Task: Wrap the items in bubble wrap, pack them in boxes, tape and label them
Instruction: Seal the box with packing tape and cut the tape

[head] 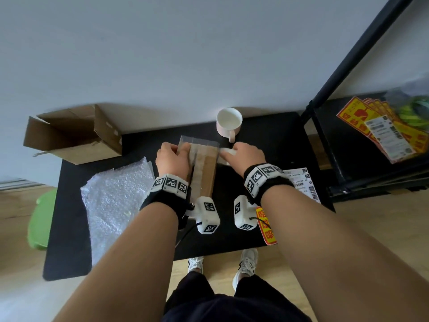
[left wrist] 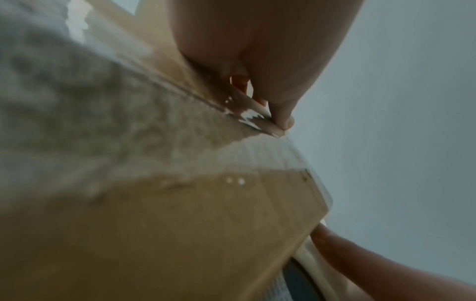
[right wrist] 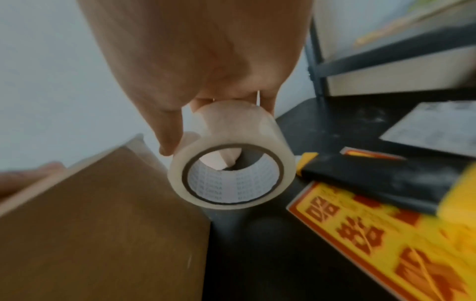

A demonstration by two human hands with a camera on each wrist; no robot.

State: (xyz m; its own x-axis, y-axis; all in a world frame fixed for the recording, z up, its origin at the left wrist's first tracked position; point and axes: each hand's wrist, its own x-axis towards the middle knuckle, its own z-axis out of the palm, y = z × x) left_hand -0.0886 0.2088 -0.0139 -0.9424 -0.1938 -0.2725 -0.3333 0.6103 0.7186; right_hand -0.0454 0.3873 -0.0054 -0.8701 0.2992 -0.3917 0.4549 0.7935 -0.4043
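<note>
Cardboard boxes: two; one tape roll (right wrist: 231, 171), one mug (head: 228, 123).

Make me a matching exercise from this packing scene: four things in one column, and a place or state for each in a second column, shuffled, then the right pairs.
Things
1. roll of clear tape
2. white mug
3. bubble wrap
4. open cardboard box

Places or states
A. lies flat on the black table, left of the left hand
B. sits at the table's far left corner, flaps open
C. held in the right hand, beside the small box
D. stands upright near the wall, beyond the small box

Pairs: 1-C, 2-D, 3-A, 4-B
</note>
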